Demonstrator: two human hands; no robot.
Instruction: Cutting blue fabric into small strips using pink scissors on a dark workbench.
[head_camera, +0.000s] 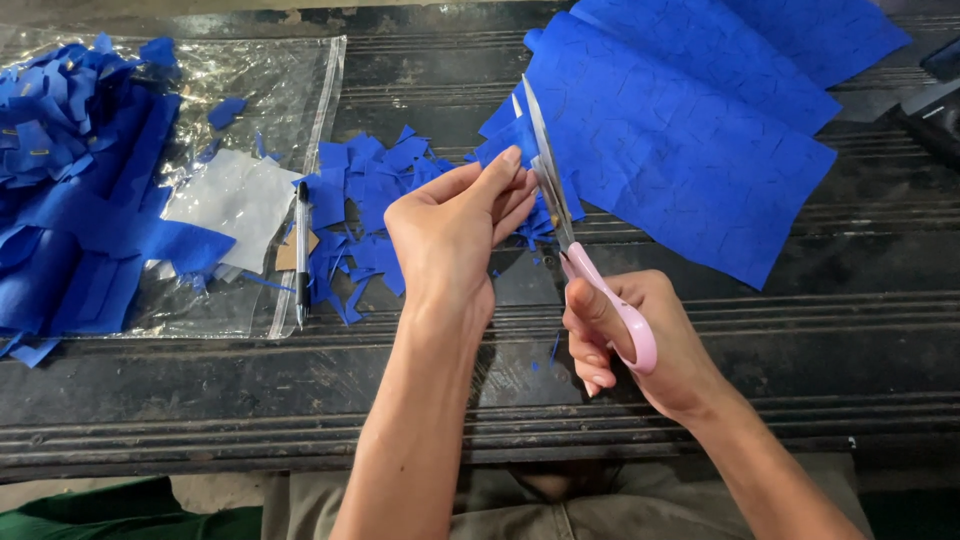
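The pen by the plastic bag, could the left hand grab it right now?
Probably yes, once it lets go. The pen lies in the open just left of the left hand, with only loose blue scraps between them. But its fingers are pinching the blue fabric being cut.

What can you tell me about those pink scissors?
The scissors have pale pink handles that look like plastic and long, slim silvery blades. The right hand grips the handles, fingers through the loops. The blades point up and away from the person, slightly parted, and meet a small blue piece pinched in the left hand, above the dark grooved table.
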